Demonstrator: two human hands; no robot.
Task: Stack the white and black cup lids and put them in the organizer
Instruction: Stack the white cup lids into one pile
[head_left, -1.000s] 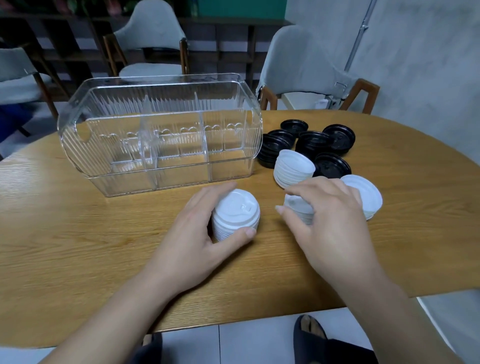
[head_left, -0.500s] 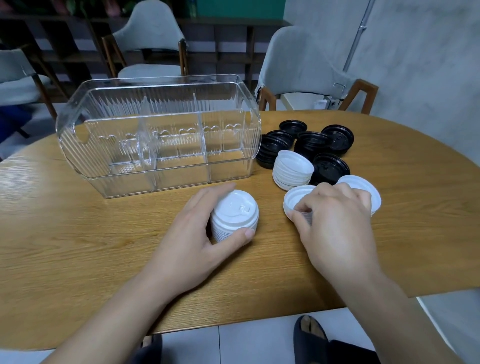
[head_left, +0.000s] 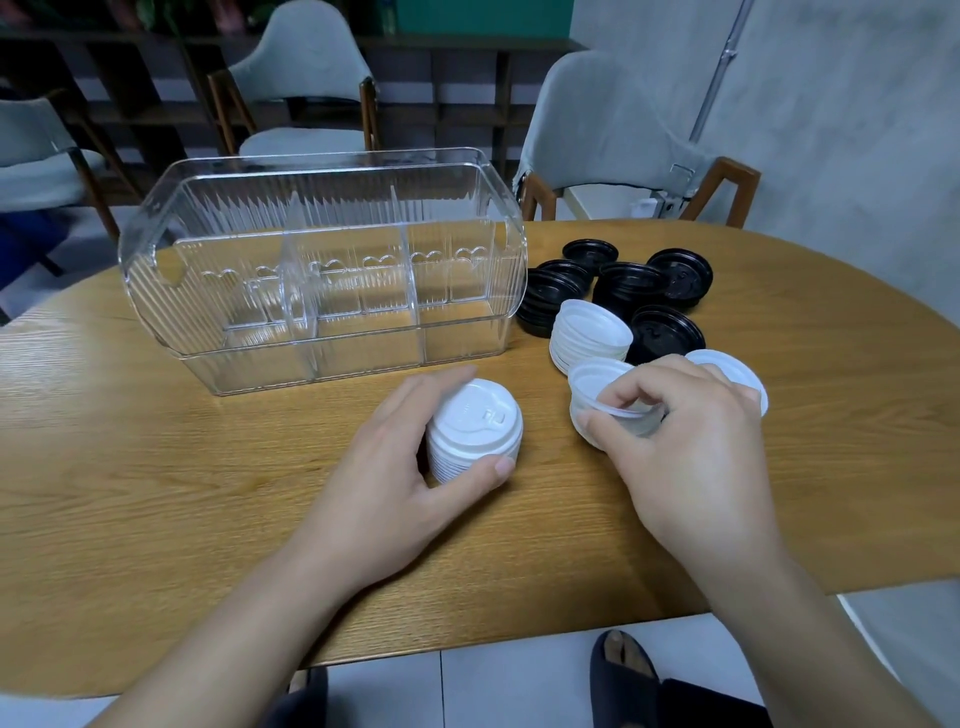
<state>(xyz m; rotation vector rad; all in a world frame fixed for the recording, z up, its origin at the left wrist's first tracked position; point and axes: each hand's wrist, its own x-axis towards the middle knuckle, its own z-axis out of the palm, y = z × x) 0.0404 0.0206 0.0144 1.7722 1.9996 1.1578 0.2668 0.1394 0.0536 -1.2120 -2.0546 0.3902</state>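
While both hands were positioned over the wooden desk (head_left: 156, 493), a stack of white lids (head_left: 475, 431) was held by the left hand (head_left: 405, 483), with the thumb pressed against the near side and the fingers wrapped around the far side. This stack stood on the desk, top side up, just in front of the clear organizer (head_left: 322, 270). A second, smaller group of white lids (head_left: 602, 395) was gripped by the right hand (head_left: 685, 441), pinched at the rim between thumb and curled fingers; these lids were turned hollow side up and tilted. Whether they were lifted clear of the desk could not be determined.

Behind the right hand, another stack of white lids (head_left: 592, 332) was seen lying tilted, hollow side up, against the black lids (head_left: 628, 291). One further white lid (head_left: 737, 374) was partly hidden by the right-hand knuckles. The black lids were grouped in several low stacks to the right of the organizer, with the nearest stack just beside its end wall. The organizer was divided by upright partitions, and no lids were seen inside it.
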